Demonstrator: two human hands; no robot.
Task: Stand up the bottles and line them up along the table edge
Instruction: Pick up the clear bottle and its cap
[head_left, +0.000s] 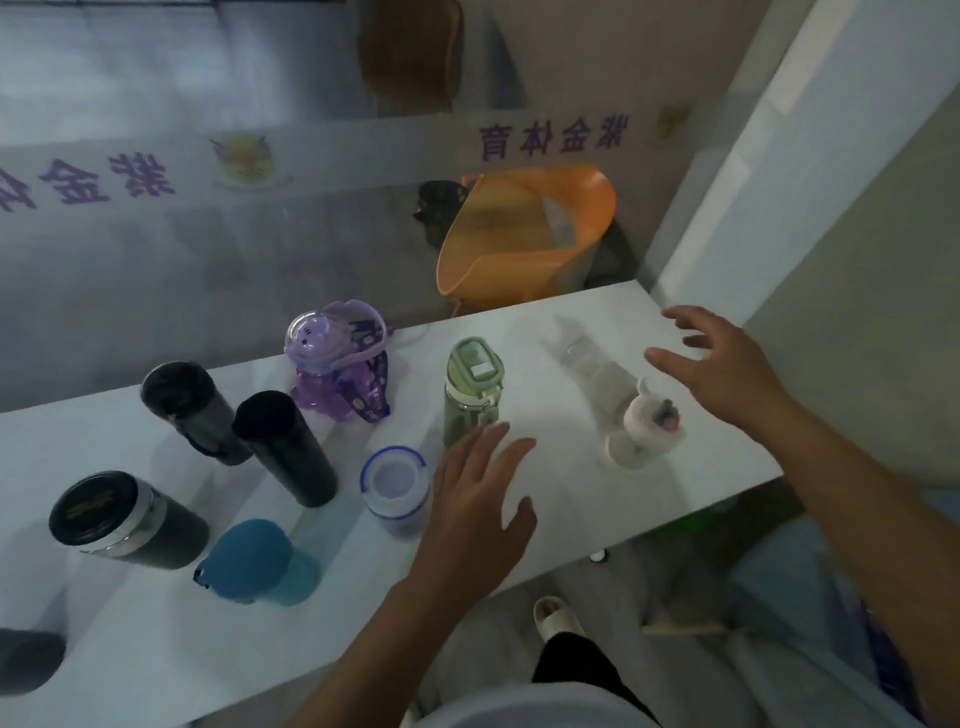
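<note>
Several bottles stand upright on the white table (571, 509): a green-lidded bottle (470, 389), a purple strapped bottle (340, 361), a blue-rimmed clear bottle (396, 488), two dark flasks (195, 410) (285, 447), a wide black flask (122, 514) and a teal bottle (254, 564). A pale clear bottle (623, 400) with a white cap lies on its side at the right. My left hand (480, 514) hovers open just in front of the green bottle. My right hand (722, 364) is open, right of the lying bottle, not touching it.
A glass partition with purple lettering stands behind the table. An orange plastic chair (524, 234) sits beyond it. The table's right end is near a white wall. Another dark object (28, 660) sits at the far left. A slippered foot (558, 616) shows below the front edge.
</note>
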